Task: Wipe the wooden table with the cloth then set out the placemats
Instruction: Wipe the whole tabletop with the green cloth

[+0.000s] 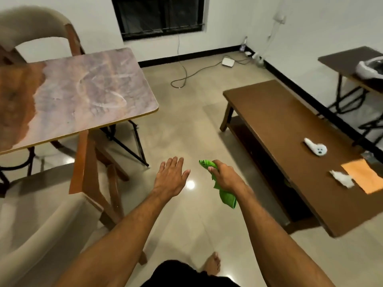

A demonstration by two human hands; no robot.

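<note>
My right hand (222,176) grips a bunched green cloth (227,196) in mid-air over the tiled floor, with cloth sticking out above and hanging below the fist. My left hand (171,177) is held out flat beside it, fingers straight, holding nothing. The wooden table (83,94) stands at the left, its top smeared with pale streaks on the right part and plain brown on the left part. An orange placemat (363,176) lies on the low brown table (275,121) at the right.
A beige armchair (35,214) stands at the near left and another chair (31,23) behind the wooden table. On the low table lie a white controller (316,147) and a crumpled white tissue (342,179). A cable (186,73) runs over the floor. My bare foot (212,264) is below.
</note>
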